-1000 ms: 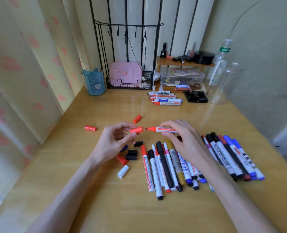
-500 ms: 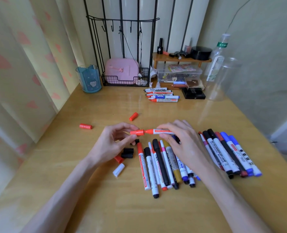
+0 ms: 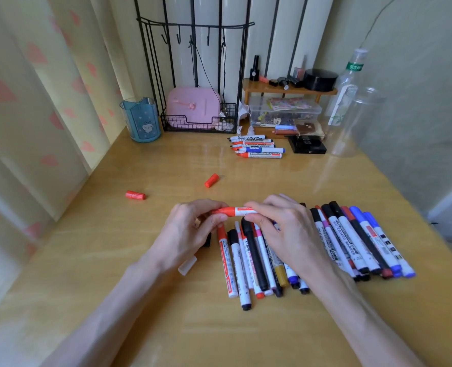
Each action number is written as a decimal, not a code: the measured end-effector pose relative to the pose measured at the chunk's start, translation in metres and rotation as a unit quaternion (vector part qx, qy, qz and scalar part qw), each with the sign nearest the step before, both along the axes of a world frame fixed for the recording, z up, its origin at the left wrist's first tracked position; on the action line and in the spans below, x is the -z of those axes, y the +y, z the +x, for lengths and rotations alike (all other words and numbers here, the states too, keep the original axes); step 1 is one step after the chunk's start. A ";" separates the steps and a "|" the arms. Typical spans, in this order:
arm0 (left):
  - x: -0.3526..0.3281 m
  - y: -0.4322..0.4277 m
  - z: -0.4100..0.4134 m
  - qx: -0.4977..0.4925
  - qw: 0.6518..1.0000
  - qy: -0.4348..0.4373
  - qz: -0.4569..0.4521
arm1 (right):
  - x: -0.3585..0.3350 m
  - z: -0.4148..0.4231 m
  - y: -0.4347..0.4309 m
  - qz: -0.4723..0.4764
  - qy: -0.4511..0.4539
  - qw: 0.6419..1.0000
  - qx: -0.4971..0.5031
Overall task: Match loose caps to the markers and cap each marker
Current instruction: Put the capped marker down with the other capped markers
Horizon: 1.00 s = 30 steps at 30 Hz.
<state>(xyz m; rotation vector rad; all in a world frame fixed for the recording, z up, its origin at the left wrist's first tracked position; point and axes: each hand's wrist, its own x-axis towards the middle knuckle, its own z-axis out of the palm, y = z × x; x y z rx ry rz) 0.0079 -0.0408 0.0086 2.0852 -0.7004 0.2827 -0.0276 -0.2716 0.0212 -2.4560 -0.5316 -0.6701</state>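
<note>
Red marker [image 3: 236, 211] pinched between left fingers [image 3: 217, 220] and right fingers [image 3: 258, 207].

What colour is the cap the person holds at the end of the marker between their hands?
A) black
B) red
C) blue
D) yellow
B: the left hand pinches a red cap at the end of the marker, whose white barrel the right hand grips.
</note>
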 end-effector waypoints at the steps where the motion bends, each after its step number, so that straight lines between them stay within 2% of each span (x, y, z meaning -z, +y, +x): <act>1: 0.000 0.000 0.000 -0.002 1.000 -0.006 0.000 | 0.000 0.000 0.000 0.004 -0.002 1.000 -0.001; 7: -0.001 -0.002 -0.003 0.000 1.000 -0.014 -0.003 | 0.000 -0.003 0.005 0.008 -0.016 1.000 0.009; 10: -0.002 -0.003 -0.002 0.008 1.000 -0.007 0.007 | -0.005 -0.002 0.001 0.003 0.008 1.000 0.001; 15: -0.003 -0.011 -0.005 0.015 0.999 0.012 -0.029 | -0.026 -0.003 -0.011 -0.064 0.045 0.997 0.014; 17: -0.005 -0.011 -0.005 0.021 0.998 0.014 -0.051 | -0.035 -0.005 -0.019 -0.046 0.065 0.996 0.042; 21: -0.001 -0.006 -0.002 -0.009 0.999 0.002 -0.046 | -0.044 -0.004 -0.047 0.017 0.151 0.974 0.166; 30: 0.007 -0.010 -0.004 -0.016 1.000 -0.019 0.018 | -0.046 -0.013 -0.064 -0.070 0.262 0.933 0.238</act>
